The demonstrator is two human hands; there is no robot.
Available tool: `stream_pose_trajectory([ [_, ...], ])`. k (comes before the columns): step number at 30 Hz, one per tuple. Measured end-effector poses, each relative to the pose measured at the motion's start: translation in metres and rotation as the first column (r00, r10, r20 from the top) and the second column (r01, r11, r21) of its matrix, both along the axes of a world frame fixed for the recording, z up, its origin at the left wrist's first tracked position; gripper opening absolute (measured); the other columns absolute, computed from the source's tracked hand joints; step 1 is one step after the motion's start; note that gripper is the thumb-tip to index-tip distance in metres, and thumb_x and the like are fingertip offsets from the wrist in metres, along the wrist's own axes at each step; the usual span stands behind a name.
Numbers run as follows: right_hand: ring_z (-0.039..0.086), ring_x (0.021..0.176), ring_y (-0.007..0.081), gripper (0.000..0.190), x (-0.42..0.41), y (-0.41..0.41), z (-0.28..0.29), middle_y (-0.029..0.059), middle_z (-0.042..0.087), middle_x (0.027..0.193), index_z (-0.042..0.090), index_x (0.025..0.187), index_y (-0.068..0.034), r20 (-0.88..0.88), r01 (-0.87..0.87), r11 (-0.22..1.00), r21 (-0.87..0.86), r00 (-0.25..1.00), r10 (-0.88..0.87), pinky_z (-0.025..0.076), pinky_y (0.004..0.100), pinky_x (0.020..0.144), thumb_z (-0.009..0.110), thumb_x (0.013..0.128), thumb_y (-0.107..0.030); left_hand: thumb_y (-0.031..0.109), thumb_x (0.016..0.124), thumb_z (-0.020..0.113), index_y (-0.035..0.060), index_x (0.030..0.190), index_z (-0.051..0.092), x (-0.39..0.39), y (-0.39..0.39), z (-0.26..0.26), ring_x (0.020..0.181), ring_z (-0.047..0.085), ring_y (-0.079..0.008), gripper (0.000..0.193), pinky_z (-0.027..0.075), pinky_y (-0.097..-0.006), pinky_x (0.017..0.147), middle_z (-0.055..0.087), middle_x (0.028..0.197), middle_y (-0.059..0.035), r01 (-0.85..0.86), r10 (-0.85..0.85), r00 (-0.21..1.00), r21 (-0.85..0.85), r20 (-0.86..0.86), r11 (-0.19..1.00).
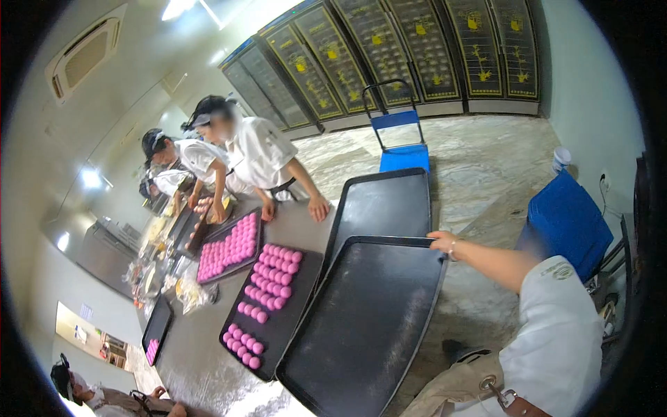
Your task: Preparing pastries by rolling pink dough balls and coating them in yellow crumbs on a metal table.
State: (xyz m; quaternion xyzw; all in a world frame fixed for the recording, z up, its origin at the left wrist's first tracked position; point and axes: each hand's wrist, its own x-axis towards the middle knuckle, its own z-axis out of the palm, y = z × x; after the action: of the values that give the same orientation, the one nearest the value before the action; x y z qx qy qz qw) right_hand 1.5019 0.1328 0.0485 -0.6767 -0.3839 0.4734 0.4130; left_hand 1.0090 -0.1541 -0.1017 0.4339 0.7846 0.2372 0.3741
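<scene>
My right hand [443,244] grips the far right corner of a bare black baking tray [365,318], which is tilted at the edge of the steel table [198,333]. My left hand is out of view. Behind that tray lies another bare black baking tray [385,208], partly overlapped by it. Just left of them, a dark tray [286,313] holds rows of pink dough balls [271,271] with gaps between some groups. Farther back, one more tray [255,221] is largely covered with pink balls [229,247].
Co-workers in white stand along the table's far side; the nearest person [266,151] rests both hands on it. Another person [104,399] is at lower left. A small tray [156,326] and plastic bags [193,289] lie on the table. A blue trolley [404,158] stands before glass-door cabinets [375,47].
</scene>
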Motion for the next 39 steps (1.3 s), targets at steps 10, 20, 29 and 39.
stream_pose_trajectory([
  [10, 0.051, 0.103, 0.0280, 0.058, 0.041, -0.040, -0.066, 0.0175, 0.046, 0.121, 0.041, 0.122, -0.004, -0.032, 0.124, 0.990, -0.071, 0.991, -0.126, 0.042, 0.0344, 0.086, 0.061, 0.068, -0.010, 0.024, 0.070, 0.061, -0.0072, 0.120, 0.038, 0.209, 0.120, 0.101, 0.108, 0.042, -0.0384, 0.063, 0.035, -0.0482, 0.093, 0.043, 0.118, -0.0268, -0.018, 0.058, 0.984, 0.227, -0.168, 0.974],
  [20, 0.053, 0.072, 0.0184, 0.028, 0.088, -0.144, -0.125, 0.0040, 0.055, 0.082, 0.054, 0.096, -0.004, -0.031, 0.295, 0.910, -0.292, 0.948, -0.317, 0.047, 0.0331, 0.055, 0.056, 0.068, -0.002, 0.024, 0.067, 0.061, -0.0066, 0.132, 0.015, 0.266, 0.240, 0.112, 0.125, 0.020, -0.0385, 0.085, 0.016, -0.0470, 0.103, 0.017, 0.137, -0.0230, -0.079, 0.135, 0.910, 0.155, -0.392, 0.985],
  [29, 0.056, 0.074, 0.0169, 0.034, 0.064, -0.098, -0.132, 0.0031, 0.054, 0.089, 0.053, 0.101, -0.009, -0.145, 0.086, 0.968, -0.237, 0.982, -0.123, 0.046, 0.0324, 0.052, 0.055, 0.068, 0.001, 0.021, 0.067, 0.056, 0.0062, 0.135, 0.018, 0.268, 0.216, 0.101, 0.125, 0.021, -0.0373, 0.079, 0.017, -0.0527, 0.101, 0.021, 0.138, -0.0179, -0.159, 0.192, 0.913, 0.121, -0.360, 0.980],
  [39, 0.057, 0.076, 0.0227, 0.031, -0.035, -0.051, -0.057, 0.0121, 0.056, 0.095, 0.054, 0.098, -0.002, 0.250, -0.288, 0.946, 0.148, 0.937, 0.246, 0.046, 0.0317, 0.072, 0.053, 0.068, -0.004, 0.025, 0.076, 0.054, 0.0034, 0.136, 0.015, 0.175, 0.160, 0.093, 0.128, 0.018, -0.0368, 0.074, 0.016, -0.0583, 0.099, 0.022, 0.140, -0.0120, 0.010, 0.035, 0.866, 0.087, -0.499, 0.996],
])
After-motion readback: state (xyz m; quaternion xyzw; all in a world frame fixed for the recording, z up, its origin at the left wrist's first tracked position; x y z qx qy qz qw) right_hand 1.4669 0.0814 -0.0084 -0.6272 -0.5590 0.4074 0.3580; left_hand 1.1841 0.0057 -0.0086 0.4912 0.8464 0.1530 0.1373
